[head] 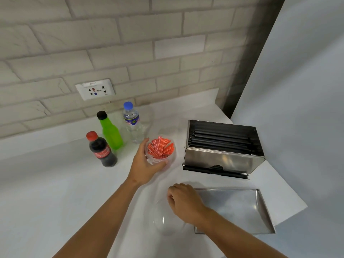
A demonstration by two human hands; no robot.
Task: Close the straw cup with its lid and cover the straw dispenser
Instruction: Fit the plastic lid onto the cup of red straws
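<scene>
A clear plastic cup (172, 156) full of red-and-white striped straws stands on the white counter, uncovered. My left hand (144, 164) wraps around its left side. A clear dome lid (165, 223) lies on the counter nearer to me. My right hand (183, 201) rests on the lid's upper edge with fingers curled on it. To the right stands a steel straw dispenser (222, 161), open on top and holding black straws. Its flat steel cover (240, 207) lies upside down in front of it, beside my right hand.
Three bottles stand left of the cup: a cola bottle (101, 149), a green bottle (109, 131) and a water bottle (132, 121). A brick wall with a socket (95, 89) lies behind. The counter edge (290, 192) runs diagonally on the right.
</scene>
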